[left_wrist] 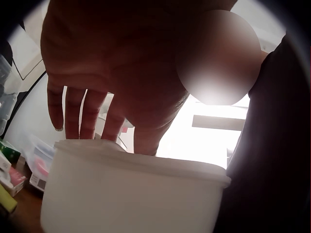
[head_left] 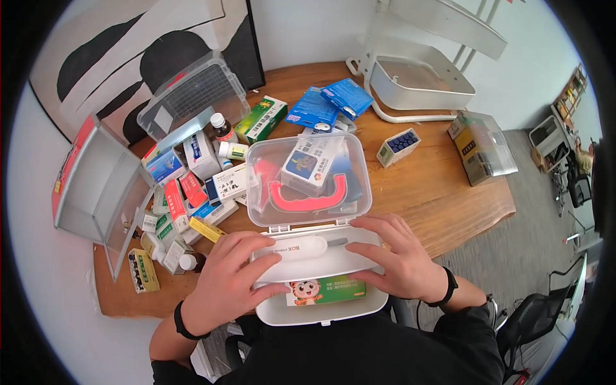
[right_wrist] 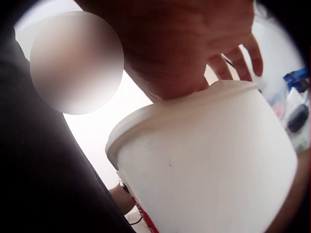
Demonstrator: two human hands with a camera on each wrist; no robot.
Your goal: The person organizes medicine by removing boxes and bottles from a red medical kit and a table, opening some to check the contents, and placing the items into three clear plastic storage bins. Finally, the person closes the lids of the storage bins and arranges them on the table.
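In the head view a white storage box stands right before the person, its transparent lid swung back on the hinges. A white inner tray sits over the back part of the box, with a white thermometer-like device with a grey tip lying in it. The left hand grips the tray's left end, thumb at the front side and fingers over it. At the opposite end the right hand holds it likewise. Below the tray's front edge shows a green carton with a cartoon tiger, partly hidden.
Medicine boxes and bottles crowd the table's left side, beside an open clear-fronted case. Blue packets lie behind the lid. Rightward stand a carton of dark vials, a yellow-black box and a white rack.
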